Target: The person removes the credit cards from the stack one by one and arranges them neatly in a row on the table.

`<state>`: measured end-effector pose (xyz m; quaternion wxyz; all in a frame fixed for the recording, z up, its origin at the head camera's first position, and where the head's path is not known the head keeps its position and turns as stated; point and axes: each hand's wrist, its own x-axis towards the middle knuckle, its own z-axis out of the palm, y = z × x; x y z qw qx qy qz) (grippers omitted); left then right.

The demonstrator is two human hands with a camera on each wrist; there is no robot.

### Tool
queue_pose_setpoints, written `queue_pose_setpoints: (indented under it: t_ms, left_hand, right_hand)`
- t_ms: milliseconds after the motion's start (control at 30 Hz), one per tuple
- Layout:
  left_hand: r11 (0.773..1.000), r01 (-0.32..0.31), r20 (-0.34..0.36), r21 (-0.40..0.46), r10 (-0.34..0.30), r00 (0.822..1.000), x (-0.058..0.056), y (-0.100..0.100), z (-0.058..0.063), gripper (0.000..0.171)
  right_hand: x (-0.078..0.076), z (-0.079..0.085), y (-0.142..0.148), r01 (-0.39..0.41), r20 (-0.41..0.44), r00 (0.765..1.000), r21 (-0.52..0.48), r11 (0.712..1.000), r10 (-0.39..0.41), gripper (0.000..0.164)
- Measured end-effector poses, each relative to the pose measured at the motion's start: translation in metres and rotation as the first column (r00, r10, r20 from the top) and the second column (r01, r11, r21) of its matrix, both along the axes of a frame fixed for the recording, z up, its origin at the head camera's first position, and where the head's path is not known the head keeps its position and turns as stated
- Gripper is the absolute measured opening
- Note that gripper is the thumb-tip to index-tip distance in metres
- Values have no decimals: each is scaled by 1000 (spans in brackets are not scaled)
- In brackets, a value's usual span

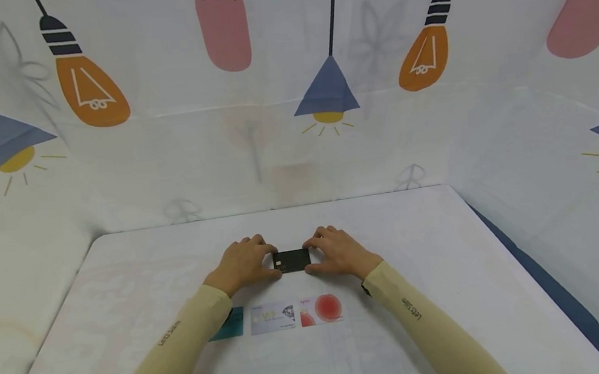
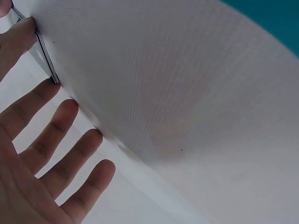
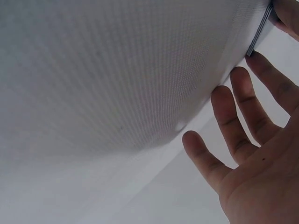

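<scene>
A black bank card (image 1: 292, 261) lies flat on the white table, or just at its surface. My left hand (image 1: 244, 263) pinches its left end between thumb and index finger, and my right hand (image 1: 339, 253) does the same at the right end. From the left wrist, the card's edge (image 2: 46, 56) shows thin dark and light stripes, like stacked layers; the other fingers are spread, their tips near the tabletop. The right wrist view shows a similar striped edge (image 3: 259, 31) by the thumb and index finger of the right hand (image 3: 261, 140).
Nearer me lie a teal card (image 1: 233, 324), partly covered by the left sleeve, a silver VIP card (image 1: 272, 318) and a white card with red circles (image 1: 320, 310), side by side in a row. Behind the table (image 1: 402, 225) hangs a white curtain (image 1: 284, 146) printed with lamps.
</scene>
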<state>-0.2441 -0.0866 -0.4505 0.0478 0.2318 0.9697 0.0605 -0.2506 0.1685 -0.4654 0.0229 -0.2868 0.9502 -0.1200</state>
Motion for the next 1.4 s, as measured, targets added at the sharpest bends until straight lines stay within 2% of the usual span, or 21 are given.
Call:
queue_pose_setpoints:
  t_ms: [433, 633, 800, 1100, 1400]
  left_hand:
    - [1000, 23, -18, -5, -23, 1000, 1, -3, 0, 58]
    - [999, 35, -45, 13, -34, 998, 4, -4, 0, 58]
    - [999, 34, -35, 40, -33, 999, 7, -2, -1, 57]
    - [998, 48, -70, 40, -45, 996, 12, 2, 1, 57]
    - [993, 102, -142, 60, -93, 986, 24, 8, 4, 58]
  right_hand:
    - [1, 2, 0, -14, 1, 1000, -9, 1000, 14, 51]
    - [1, 3, 1, -9, 16, 1000, -15, 1000, 9, 52]
    - [1, 2, 3, -13, 14, 1000, -15, 1000, 13, 52]
    - [3, 3, 9, -52, -35, 998, -16, 999, 51, 52]
    - [9, 4, 25, -116, -96, 989, -46, 992, 112, 53]
